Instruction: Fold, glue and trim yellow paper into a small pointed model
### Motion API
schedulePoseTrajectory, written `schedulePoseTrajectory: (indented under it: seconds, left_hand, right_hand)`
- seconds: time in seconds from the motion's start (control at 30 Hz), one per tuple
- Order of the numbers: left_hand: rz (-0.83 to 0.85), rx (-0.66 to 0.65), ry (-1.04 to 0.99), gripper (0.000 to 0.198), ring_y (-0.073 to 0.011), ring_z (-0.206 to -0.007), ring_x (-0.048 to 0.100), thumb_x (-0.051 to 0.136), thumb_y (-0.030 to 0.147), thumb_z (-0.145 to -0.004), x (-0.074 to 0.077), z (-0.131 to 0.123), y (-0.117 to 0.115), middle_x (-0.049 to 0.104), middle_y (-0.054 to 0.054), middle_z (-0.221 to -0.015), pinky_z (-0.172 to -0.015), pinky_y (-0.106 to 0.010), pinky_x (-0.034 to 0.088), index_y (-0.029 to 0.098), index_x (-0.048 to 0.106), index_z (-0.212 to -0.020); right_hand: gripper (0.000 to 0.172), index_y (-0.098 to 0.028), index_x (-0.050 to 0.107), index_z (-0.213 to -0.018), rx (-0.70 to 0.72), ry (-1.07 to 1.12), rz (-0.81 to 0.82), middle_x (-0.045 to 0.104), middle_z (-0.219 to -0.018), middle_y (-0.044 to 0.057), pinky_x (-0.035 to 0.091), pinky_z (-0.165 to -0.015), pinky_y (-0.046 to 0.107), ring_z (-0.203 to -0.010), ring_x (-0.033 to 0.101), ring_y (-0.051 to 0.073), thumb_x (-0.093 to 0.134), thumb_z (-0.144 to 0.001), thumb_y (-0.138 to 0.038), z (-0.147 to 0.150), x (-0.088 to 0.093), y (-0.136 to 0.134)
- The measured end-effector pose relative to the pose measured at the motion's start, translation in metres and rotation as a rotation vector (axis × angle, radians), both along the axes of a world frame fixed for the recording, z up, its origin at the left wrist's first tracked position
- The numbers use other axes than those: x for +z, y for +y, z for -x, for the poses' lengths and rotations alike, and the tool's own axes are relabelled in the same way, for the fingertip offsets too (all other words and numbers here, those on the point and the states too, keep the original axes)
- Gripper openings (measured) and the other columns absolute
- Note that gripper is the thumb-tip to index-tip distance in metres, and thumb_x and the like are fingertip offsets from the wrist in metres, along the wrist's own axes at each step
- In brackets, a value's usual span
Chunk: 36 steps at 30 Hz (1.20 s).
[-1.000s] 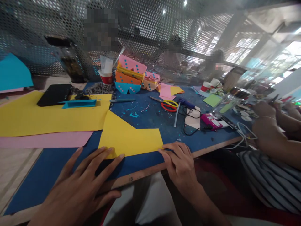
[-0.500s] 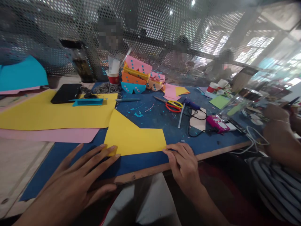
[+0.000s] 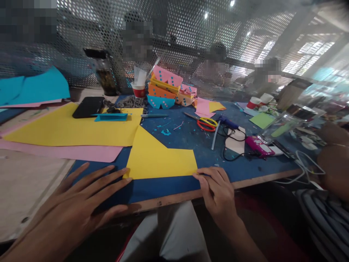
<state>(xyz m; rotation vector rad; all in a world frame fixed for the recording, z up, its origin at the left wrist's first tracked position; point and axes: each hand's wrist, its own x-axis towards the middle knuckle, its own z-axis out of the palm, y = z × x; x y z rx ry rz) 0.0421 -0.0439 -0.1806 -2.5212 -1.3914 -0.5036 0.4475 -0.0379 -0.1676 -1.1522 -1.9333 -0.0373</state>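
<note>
left fingers (image 3: 109, 190) spread at 1 corner of yellow paper (image 3: 160, 162), right fingers (image 3: 212, 176) pinched on another

Cannot read any text, label, brand, number or sign, including on red-and-white cup (image 3: 139, 91) and magenta device (image 3: 260, 147).

A perforated metal screen (image 3: 177, 22) rises behind a blue-topped counter (image 3: 188, 137) with a wooden front edge (image 3: 169, 199). Bright windows (image 3: 309, 54) stand at upper right, and two small white lights (image 3: 232, 3) glow near the top.
</note>
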Motion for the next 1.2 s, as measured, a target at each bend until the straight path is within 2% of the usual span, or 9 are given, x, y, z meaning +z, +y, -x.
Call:
schedulePoseTrajectory:
  seconds: [0.2,0.47,0.63,0.7,0.73,0.83,0.93,1.03,1.2]
  left_hand:
    - [-0.043,-0.035,-0.054,0.052,-0.036,-0.139,0.075,0.057,0.074,-0.11,0.001,0.009,0.004,0.077,0.004,-0.159,-0.143,-0.06,0.021,0.047,0.073,-0.151]
    - [-0.007,-0.006,-0.088,0.051,-0.034,-0.142,0.073,0.056,0.076,-0.111,0.004,0.008,0.001,0.078,0.004,-0.157,-0.142,-0.063,0.025,0.045,0.072,-0.148]
    - [-0.062,0.05,-0.24,0.037,-0.0351,-0.135,0.072,0.061,0.064,-0.114,0.025,-0.018,0.004,0.083,-0.003,-0.141,-0.131,-0.066,0.043,0.032,0.075,-0.128]
    - [-0.089,-0.004,-0.31,0.023,-0.0315,-0.128,0.074,0.06,0.047,-0.118,0.033,-0.037,0.01,0.085,-0.004,-0.128,-0.122,-0.058,0.052,0.03,0.073,-0.111]
    - [-0.091,-0.042,-0.336,0.017,-0.0291,-0.127,0.074,0.061,0.04,-0.118,0.035,-0.047,0.015,0.085,-0.003,-0.125,-0.119,-0.054,0.054,0.029,0.073,-0.111]
    - [-0.054,-0.158,-0.365,0.014,-0.0272,-0.126,0.076,0.063,0.035,-0.116,0.031,-0.071,0.03,0.085,-0.003,-0.125,-0.111,-0.049,0.059,0.027,0.073,-0.122]
    - [-0.023,-0.221,-0.326,0.016,-0.0276,-0.114,0.08,0.061,0.035,-0.116,0.022,-0.083,0.044,0.086,-0.003,-0.12,-0.1,-0.048,0.062,0.028,0.075,-0.12]
    - [-0.012,-0.223,-0.308,0.02,-0.0265,-0.104,0.08,0.058,0.033,-0.117,0.019,-0.086,0.05,0.086,-0.003,-0.113,-0.091,-0.045,0.062,0.027,0.076,-0.112]
    - [0.01,-0.218,-0.301,0.02,-0.0275,-0.103,0.078,0.057,0.034,-0.118,0.021,-0.086,0.05,0.084,-0.004,-0.111,-0.087,-0.044,0.06,0.027,0.074,-0.108]
  right_hand:
    - [0.026,-0.022,0.084,-0.118,0.02,0.015,-0.036,0.084,-0.114,0.008,0.058,-0.098,0.048,-0.107,0.073,0.027,0.062,-0.113,-0.009,-0.001,-0.004,0.001]
    - [0.026,-0.021,0.085,-0.116,0.006,0.012,-0.045,0.084,-0.112,0.007,0.059,-0.097,0.046,-0.106,0.073,0.026,0.063,-0.113,-0.008,0.0,-0.004,0.003]
    - [0.024,-0.021,0.084,-0.114,0.001,0.01,-0.043,0.084,-0.111,0.007,0.059,-0.096,0.044,-0.105,0.073,0.025,0.064,-0.113,-0.01,0.002,-0.004,0.004]
    - [0.023,-0.022,0.084,-0.112,-0.002,0.01,-0.043,0.084,-0.11,0.007,0.059,-0.095,0.045,-0.104,0.073,0.025,0.064,-0.113,-0.01,0.002,-0.002,0.004]
    - [0.022,-0.022,0.083,-0.111,-0.003,0.01,-0.046,0.085,-0.109,0.006,0.058,-0.095,0.045,-0.103,0.073,0.025,0.065,-0.113,-0.01,0.003,-0.002,0.005]
    - [0.023,-0.024,0.082,-0.109,-0.011,0.009,-0.059,0.085,-0.107,0.005,0.057,-0.096,0.045,-0.101,0.074,0.025,0.064,-0.113,-0.009,0.003,0.001,0.006]
    - [0.023,-0.023,0.081,-0.107,-0.021,-0.002,-0.065,0.085,-0.105,0.004,0.057,-0.098,0.045,-0.1,0.073,0.025,0.064,-0.113,-0.009,0.0,0.001,0.006]
    - [0.021,-0.023,0.08,-0.106,-0.033,-0.008,-0.051,0.085,-0.106,0.005,0.057,-0.098,0.045,-0.101,0.072,0.025,0.065,-0.114,-0.011,-0.002,0.0,0.007]
    - [0.019,-0.023,0.077,-0.103,-0.049,-0.021,-0.053,0.084,-0.105,0.005,0.057,-0.098,0.046,-0.101,0.071,0.025,0.066,-0.113,-0.012,-0.002,-0.001,0.009]
